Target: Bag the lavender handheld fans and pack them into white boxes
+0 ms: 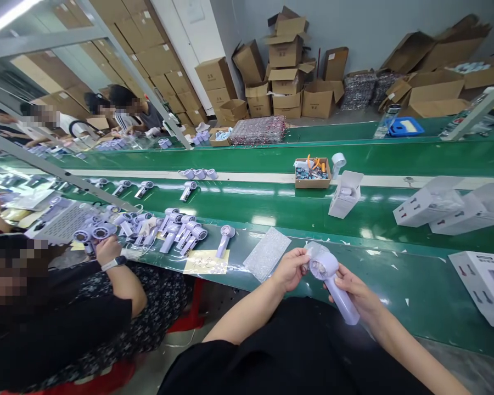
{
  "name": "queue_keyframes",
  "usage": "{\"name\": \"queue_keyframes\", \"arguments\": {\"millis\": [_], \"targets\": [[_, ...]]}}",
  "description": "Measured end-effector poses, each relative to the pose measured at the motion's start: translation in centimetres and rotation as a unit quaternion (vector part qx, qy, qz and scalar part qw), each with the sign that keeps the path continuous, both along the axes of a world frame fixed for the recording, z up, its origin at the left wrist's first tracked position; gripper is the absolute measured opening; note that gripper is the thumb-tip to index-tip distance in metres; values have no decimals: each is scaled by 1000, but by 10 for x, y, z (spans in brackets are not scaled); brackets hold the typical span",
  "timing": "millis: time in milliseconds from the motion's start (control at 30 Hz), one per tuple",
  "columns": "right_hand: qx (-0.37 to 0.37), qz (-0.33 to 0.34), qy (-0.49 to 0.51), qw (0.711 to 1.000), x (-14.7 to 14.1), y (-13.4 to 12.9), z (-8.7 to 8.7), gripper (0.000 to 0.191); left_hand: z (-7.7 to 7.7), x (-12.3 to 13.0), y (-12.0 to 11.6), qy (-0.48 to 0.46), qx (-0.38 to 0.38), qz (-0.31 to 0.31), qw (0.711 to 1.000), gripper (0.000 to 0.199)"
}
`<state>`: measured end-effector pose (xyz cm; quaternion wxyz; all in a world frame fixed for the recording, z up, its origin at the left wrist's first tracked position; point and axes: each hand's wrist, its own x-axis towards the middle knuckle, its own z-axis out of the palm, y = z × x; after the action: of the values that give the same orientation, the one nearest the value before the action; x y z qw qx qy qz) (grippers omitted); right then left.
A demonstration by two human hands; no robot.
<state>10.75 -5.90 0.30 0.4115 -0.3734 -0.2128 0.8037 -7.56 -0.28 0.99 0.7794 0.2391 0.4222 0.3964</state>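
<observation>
A pale purple handheld fan (341, 299) is held over the near edge of the green bench, its round head tilted up to the left. My right hand (354, 285) is closed around the upper part of its handle. Beside the fan head, my left hand (291, 269) pinches a piece of clear plastic film (316, 249) that lies against the head. To the left of my left hand a bubble-wrap sheet (267, 253) rests flat on the bench. Further left, another purple fan (225, 240) lies near a yellow paper sheet (208, 262).
Several purple fans (181, 230) are heaped by a co-worker (111, 258) at left, who holds fans. White product boxes (483, 282) stand at right, and an open white box (346, 195) sits ahead. A small carton (313, 181) holds small parts. Plastic scraps dot the bench.
</observation>
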Motion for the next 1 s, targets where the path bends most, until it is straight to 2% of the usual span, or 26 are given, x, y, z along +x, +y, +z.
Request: {"name": "queue_keyframes", "arguments": {"millis": [100,167,233,333,433,533,600,633,700,767,833,867,933,1000], "targets": [[15,39,-20,999,4,-5,2,60,-5,-6,-3,121,43,-60,990,25],[19,56,-40,997,4,-9,3,59,-10,-5,0,227,104,-56,967,19],[20,65,-64,996,1,-12,3,59,-13,-1,6,281,151,-33,947,16],[25,61,-83,994,-6,-16,4,62,-15,8,15,242,133,-15,961,18],[13,50,-91,994,-8,-17,2,66,-13,15,18,190,98,-28,977,25],[-2,52,-101,994,-8,-17,0,55,-9,13,15,237,151,-67,957,29],[-12,37,-104,994,-8,-17,0,46,-5,6,12,303,243,-80,918,27],[-17,24,-105,994,-8,-16,1,43,-3,1,9,336,302,-85,888,25],[-22,-1,-111,994,-8,-16,5,41,-1,-12,2,396,420,-96,811,23],[-19,-21,-116,993,-9,-17,10,41,-4,-26,-7,454,508,-112,724,25],[-20,-39,-117,992,-11,-18,15,41,-10,-38,-18,503,558,-117,650,28],[-24,-47,-116,992,-12,-19,17,41,-13,-42,-24,520,572,-116,623,29],[-41,-61,-119,990,-18,-21,20,39,-17,-44,-34,536,589,-115,593,32],[-63,-83,-138,985,-24,-22,20,36,-13,-37,-39,531,596,-122,590,33]]}}
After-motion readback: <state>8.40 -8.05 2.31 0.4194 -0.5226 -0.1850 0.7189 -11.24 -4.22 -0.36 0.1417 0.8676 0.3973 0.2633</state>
